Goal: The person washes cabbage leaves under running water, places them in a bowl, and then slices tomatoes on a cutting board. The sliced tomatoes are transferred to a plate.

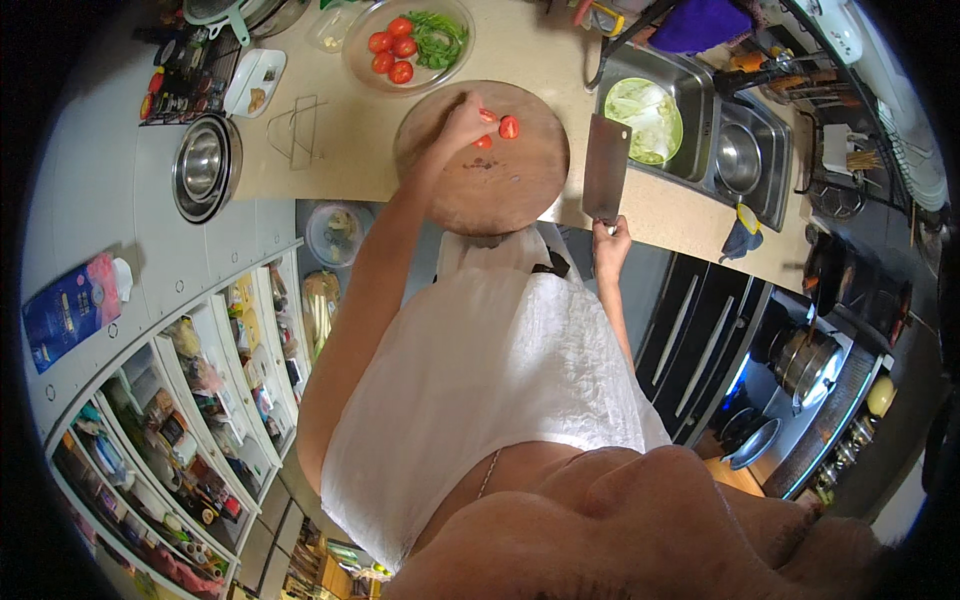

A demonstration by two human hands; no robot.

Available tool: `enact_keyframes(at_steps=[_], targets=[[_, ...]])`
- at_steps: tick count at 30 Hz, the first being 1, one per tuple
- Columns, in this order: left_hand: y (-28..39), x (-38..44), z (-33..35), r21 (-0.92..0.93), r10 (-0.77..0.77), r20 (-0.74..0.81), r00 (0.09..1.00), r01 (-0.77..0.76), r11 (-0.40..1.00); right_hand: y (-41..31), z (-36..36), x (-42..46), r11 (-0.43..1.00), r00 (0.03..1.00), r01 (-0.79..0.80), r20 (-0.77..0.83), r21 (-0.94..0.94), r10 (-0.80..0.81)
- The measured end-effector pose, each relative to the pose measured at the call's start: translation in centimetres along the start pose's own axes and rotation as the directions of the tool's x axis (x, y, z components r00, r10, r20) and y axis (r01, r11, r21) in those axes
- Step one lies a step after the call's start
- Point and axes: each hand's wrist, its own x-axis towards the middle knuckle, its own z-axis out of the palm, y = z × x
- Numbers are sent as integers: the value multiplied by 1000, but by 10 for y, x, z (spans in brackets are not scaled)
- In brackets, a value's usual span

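A round wooden cutting board (510, 184) lies at the counter's front edge. Over its upper part is my left hand (466, 124), its fingers on a piece of tomato (487, 115). Just right of those fingers lies a cut tomato piece with its inside showing (509, 127), and another red piece (483, 141) is below them. My right hand (612, 244) grips the handle of a cleaver (607, 169), whose broad blade points away from me, right of the board and near the sink. Beyond the board, a clear bowl (358, 75) holds several whole tomatoes (401, 49) and green leaves (439, 41).
At the right is a double steel sink (701, 169) with a green basin (651, 154) of pale leaves and a steel pot (739, 159). A wire stand (295, 133), a white dish (255, 82) and nested steel bowls (204, 166) are at the left.
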Motion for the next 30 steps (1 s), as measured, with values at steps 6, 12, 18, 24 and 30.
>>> enact_keyframes(at_steps=[6,12,18,24,30], targets=[[85,-37,22,-880,4,277,961,253,402,-58,0,-6,976,969,216,-115,-14,-216],[114,-49,64,-884,306,457,835,464,53,-122,-17,-6,768,795,548,-80,-332,-602],[125,-43,99,-888,279,440,854,459,-3,-157,-27,-1,440,537,770,97,-461,-838],[156,-56,109,-911,78,410,909,404,82,-147,-27,-1,499,583,737,54,-455,-811],[159,-59,113,-889,458,322,829,431,-156,-140,-34,4,483,574,742,67,-466,-816]])
